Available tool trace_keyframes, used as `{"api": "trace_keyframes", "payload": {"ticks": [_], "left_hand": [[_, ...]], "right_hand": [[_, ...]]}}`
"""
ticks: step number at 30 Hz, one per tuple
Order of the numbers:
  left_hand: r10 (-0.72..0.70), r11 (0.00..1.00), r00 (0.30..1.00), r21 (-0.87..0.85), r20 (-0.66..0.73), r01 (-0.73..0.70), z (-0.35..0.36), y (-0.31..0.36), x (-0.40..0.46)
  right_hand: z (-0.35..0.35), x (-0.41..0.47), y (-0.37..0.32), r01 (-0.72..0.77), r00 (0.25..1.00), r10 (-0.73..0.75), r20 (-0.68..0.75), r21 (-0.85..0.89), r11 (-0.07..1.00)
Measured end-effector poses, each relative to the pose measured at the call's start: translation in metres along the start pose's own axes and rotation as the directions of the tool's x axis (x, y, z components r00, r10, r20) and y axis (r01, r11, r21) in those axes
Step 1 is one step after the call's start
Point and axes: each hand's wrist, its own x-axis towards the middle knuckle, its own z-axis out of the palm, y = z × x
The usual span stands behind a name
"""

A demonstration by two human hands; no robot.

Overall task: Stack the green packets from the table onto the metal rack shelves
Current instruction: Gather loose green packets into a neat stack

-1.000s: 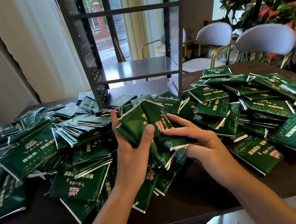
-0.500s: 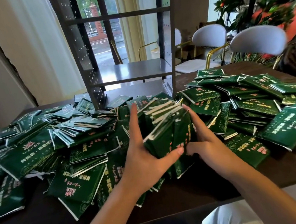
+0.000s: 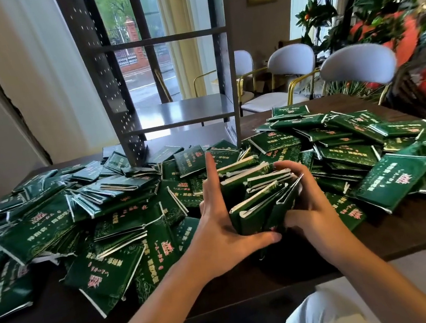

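Note:
A bundle of green packets (image 3: 258,198) stands on edge between my hands, just above the heap of green packets (image 3: 112,228) that covers the dark table (image 3: 405,231). My left hand (image 3: 220,228) presses flat against the bundle's left side, with the index finger straight up and the thumb stretched under its near edge. My right hand (image 3: 306,203) grips the bundle from the right, its fingers curled over the top edges. Behind the heap stands the metal rack (image 3: 116,92); its lower shelf (image 3: 183,111) is bare.
More green packets (image 3: 339,142) pile up at the right of the table. White chairs (image 3: 356,66) with gold frames stand behind the table's far edge. A leafy plant with red decorations (image 3: 388,2) fills the right back corner. A window and curtains lie behind the rack.
The packets I held fanned flat a second ago are now gathered on edge into a tight bundle between both hands. My right fingers have curled over its top.

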Motion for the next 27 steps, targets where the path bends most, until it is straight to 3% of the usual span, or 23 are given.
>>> {"api": "trace_keyframes", "payload": {"ticks": [5,10,15,22,27], "left_hand": [[-0.054,0.998,0.999,0.018,0.002,0.054,-0.003,-0.001,-0.016],[-0.104,0.989,0.994,0.106,-0.023,0.106,-0.001,-0.002,-0.013],[-0.117,0.992,0.992,0.059,0.042,0.114,-0.002,-0.002,-0.003],[-0.114,0.993,0.990,0.041,0.080,0.111,-0.005,0.001,-0.001],[-0.174,0.985,0.974,0.015,0.148,0.174,0.001,-0.002,0.000]], "right_hand": [[-0.002,-0.006,-0.001,-0.030,0.995,0.027,0.095,0.034,0.999],[-0.006,-0.001,0.002,-0.178,0.966,0.158,0.204,0.082,0.981],[-0.011,0.005,0.001,-0.215,0.943,0.185,0.278,0.082,0.973],[-0.009,-0.001,-0.001,-0.077,0.978,0.078,0.194,-0.016,0.997],[-0.001,-0.004,0.000,-0.076,0.980,0.082,0.181,-0.037,0.996]]}}
